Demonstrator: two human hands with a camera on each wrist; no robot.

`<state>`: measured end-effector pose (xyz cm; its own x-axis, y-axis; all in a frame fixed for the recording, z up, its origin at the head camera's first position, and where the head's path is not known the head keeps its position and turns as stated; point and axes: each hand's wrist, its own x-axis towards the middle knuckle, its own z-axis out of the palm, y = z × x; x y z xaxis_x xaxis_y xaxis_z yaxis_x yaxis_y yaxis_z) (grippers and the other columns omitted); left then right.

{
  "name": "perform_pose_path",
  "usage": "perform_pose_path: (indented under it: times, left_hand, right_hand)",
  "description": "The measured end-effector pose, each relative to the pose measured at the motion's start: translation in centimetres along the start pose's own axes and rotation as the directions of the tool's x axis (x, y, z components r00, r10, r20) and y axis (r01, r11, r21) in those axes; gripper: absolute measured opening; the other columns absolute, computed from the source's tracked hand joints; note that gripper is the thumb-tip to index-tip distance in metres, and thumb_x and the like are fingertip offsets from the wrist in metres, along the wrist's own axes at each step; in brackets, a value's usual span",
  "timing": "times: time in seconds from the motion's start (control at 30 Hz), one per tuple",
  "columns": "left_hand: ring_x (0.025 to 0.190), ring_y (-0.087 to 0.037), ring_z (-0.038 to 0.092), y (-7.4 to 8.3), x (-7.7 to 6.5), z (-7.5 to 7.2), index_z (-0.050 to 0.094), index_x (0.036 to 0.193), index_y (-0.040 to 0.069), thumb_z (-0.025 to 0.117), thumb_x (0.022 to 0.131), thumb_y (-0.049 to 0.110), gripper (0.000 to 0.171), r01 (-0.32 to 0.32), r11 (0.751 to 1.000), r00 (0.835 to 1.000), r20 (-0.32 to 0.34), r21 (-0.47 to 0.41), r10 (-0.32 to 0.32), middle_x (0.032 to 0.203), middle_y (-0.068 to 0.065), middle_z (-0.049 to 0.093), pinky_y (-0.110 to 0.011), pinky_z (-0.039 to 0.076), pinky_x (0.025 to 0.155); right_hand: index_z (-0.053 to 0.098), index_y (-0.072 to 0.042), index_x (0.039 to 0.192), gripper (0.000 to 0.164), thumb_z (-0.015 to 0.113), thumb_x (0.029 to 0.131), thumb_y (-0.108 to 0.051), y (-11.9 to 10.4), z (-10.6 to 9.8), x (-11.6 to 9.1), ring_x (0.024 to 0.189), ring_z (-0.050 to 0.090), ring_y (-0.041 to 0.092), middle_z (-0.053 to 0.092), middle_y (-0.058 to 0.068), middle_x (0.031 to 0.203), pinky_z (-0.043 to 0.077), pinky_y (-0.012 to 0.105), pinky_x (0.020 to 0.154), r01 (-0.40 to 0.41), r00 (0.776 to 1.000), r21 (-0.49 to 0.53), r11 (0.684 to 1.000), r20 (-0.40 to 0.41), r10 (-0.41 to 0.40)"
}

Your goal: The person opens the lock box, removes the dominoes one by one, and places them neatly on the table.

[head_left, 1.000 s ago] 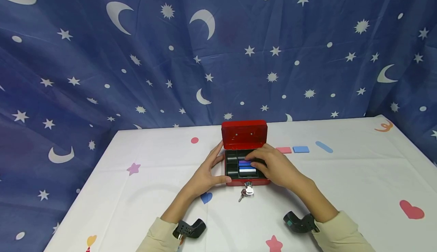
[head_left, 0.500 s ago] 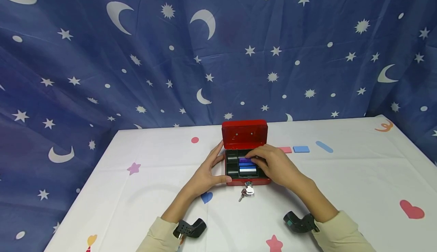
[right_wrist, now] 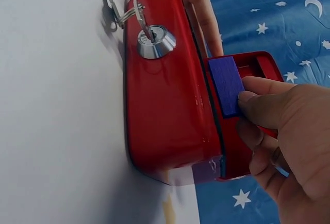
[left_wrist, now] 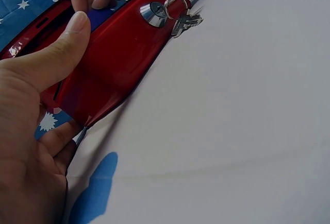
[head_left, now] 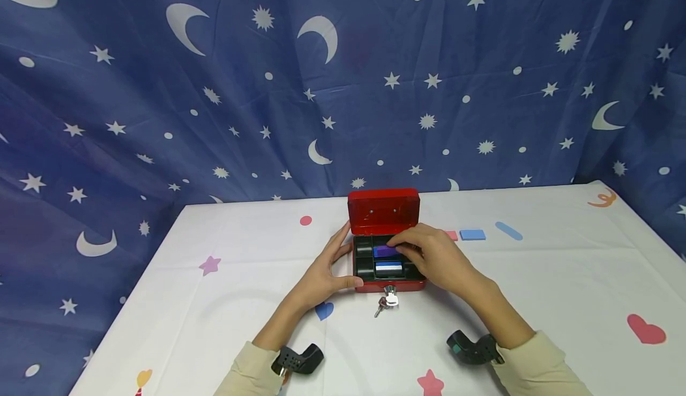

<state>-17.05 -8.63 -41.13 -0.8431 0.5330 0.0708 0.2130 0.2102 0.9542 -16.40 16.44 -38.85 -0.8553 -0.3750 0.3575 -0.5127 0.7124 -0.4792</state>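
Note:
A small red cash box (head_left: 390, 286) stands on the white table with its lid (head_left: 383, 212) raised at the back and a black divided tray (head_left: 364, 260) inside. My left hand (head_left: 320, 274) holds the box's left end, thumb at the front corner and fingers along the side. Between thumb and fingers, my right hand (head_left: 436, 256) pinches a blue-purple rectangular block (right_wrist: 225, 85) above the tray. In the tray's middle compartment lies a blue-and-white piece (head_left: 388, 267). Keys (left_wrist: 183, 20) hang from the front lock (left_wrist: 153, 14).
A white cloth (head_left: 257, 318) with printed coloured shapes covers the table. Behind it hangs a blue curtain (head_left: 364, 140) with moons and stars. Each wrist wears a black camera, the left one (head_left: 300, 359) and the right one (head_left: 471, 348).
My right hand has risen slightly toward the back right, and the blue-purple block has come up out of the tray, now showing its broad face. My left hand and the box stay put.

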Motion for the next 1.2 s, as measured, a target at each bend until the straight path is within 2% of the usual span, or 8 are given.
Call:
perform_pose_path:
  times: [0.37, 0.63, 1.0, 1.2]
  left_hand:
    - [0.137, -0.026, 0.033, 0.2, -0.1, 0.0, 0.013, 0.155, 0.025, 0.077, 0.079, 0.009, 0.101, 0.013, 1.0, 1.0, -0.005, 0.009, -0.013, 0.158, 0.0, 0.011, -0.052, 0.015, 0.113]
    - [0.137, -0.026, 0.033, 0.3, -0.1, 0.1, 0.013, 0.155, 0.026, 0.078, 0.078, 0.009, 0.101, 0.017, 1.0, 1.0, -0.006, 0.011, -0.017, 0.158, 0.0, 0.011, -0.052, 0.016, 0.112]
    - [0.137, -0.026, 0.033, 0.0, -0.1, 0.0, 0.013, 0.155, 0.025, 0.078, 0.078, 0.007, 0.102, -0.003, 1.0, 1.0, -0.004, 0.001, 0.003, 0.158, 0.0, 0.012, -0.052, 0.014, 0.113]
    - [0.137, -0.026, 0.033, -0.1, 0.0, 0.0, 0.014, 0.155, 0.026, 0.078, 0.078, 0.008, 0.101, -0.005, 1.0, 1.0, -0.005, -0.002, 0.005, 0.158, 0.001, 0.013, -0.051, 0.014, 0.113]
  right_hand:
    - [0.075, -0.016, 0.102, 0.025, 0.074, 0.081, -0.002, -0.1, -0.7, 0.0, 0.092, 0.062, 0.02, 0.069, 0.0, 0.099, 0.055, 0.039, 0.079, -0.01, 1.0, 0.008, 1.0, -0.015, 0.01]
    - [0.075, -0.015, 0.102, 0.026, 0.075, 0.08, -0.001, 0.2, -1.3, 0.0, 0.075, 0.055, 0.013, 0.068, -0.001, 0.091, 0.051, 0.026, 0.062, 0.004, 0.999, 0.002, 1.0, -0.05, -0.004]
    - [0.074, -0.015, 0.103, 0.029, 0.075, 0.08, 0.001, 0.7, -2.0, -0.1, 0.079, 0.056, 0.013, 0.067, -0.002, 0.091, 0.051, 0.027, 0.063, 0.01, 0.997, 0.011, 1.0, -0.074, -0.009]
    - [0.075, -0.015, 0.102, 0.028, 0.075, 0.08, 0.001, 0.8, -2.2, 0.0, 0.076, 0.054, 0.012, 0.067, -0.002, 0.09, 0.05, 0.026, 0.061, 0.011, 0.996, 0.005, 1.0, -0.084, -0.011]
